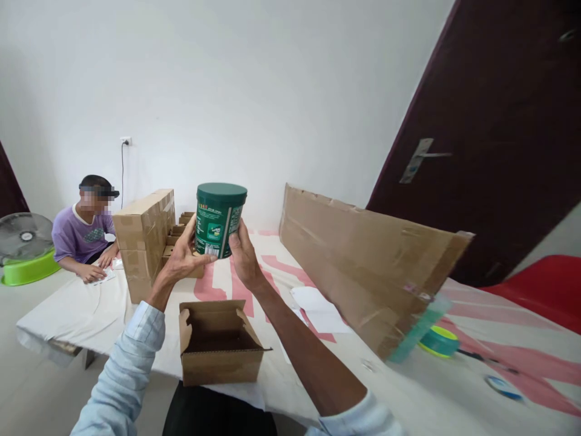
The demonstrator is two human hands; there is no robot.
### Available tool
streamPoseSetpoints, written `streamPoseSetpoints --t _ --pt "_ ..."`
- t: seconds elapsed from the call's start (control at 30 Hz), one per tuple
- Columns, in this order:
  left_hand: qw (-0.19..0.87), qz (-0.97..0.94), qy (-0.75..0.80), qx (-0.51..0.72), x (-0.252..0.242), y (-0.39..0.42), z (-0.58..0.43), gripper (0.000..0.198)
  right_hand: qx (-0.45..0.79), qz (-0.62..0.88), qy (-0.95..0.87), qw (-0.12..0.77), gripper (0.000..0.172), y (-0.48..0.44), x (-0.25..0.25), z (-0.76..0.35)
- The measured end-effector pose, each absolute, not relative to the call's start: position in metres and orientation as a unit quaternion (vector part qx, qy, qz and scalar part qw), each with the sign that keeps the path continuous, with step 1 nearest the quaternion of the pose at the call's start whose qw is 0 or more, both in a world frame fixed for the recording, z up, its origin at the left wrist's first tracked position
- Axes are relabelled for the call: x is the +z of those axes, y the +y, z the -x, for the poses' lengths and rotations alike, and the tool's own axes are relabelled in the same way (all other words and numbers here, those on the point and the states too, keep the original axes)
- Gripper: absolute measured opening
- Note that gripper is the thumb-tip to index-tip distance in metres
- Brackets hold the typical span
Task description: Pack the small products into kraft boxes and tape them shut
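A green lidded canister with printed labels and a barcode is held upright in the air between both hands. My left hand wraps its left side, with the thumb along the bottom front. On the canister's right side, my right hand grips with the thumb in front. Below them an open cardboard box stands at the near edge of the cloth-covered table, its flaps raised. The inside of the box is dark, and no contents can be made out.
Stacked cartons stand left, beside a seated person in purple. A large upright cardboard sheet crosses the table's right side. White paper, a green-and-yellow tape roll and a blue roll lie around it. A fan is far left.
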State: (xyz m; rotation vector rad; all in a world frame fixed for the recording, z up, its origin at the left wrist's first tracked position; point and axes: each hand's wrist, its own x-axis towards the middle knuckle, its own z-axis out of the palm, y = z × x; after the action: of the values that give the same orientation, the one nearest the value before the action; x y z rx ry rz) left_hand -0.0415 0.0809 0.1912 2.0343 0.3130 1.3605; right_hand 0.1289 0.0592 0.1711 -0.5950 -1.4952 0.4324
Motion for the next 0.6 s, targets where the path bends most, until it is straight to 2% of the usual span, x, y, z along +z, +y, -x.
streamPoseSetpoints --t 0.17,0.27,0.5,0.6 --pt "0.261 -0.794 0.154 0.528 0.213 0.076 0.044 0.095 0.166 0.245 -0.692 0.658 0.087 0.057 0.17 -0.127" --pt "0.224 -0.794 0.213 0.523 0.198 0.094 0.054 0.088 0.203 0.279 -0.699 0.626 0.09 0.058 0.15 -0.142" --pt "0.28 -0.691 0.43 0.509 0.074 0.176 0.089 0.091 0.395 0.494 -0.66 0.405 0.082 0.05 0.055 -0.207" --pt "0.307 -0.652 0.488 0.492 0.017 0.202 0.095 0.09 0.458 0.501 -0.636 0.368 0.068 0.046 0.029 -0.217"
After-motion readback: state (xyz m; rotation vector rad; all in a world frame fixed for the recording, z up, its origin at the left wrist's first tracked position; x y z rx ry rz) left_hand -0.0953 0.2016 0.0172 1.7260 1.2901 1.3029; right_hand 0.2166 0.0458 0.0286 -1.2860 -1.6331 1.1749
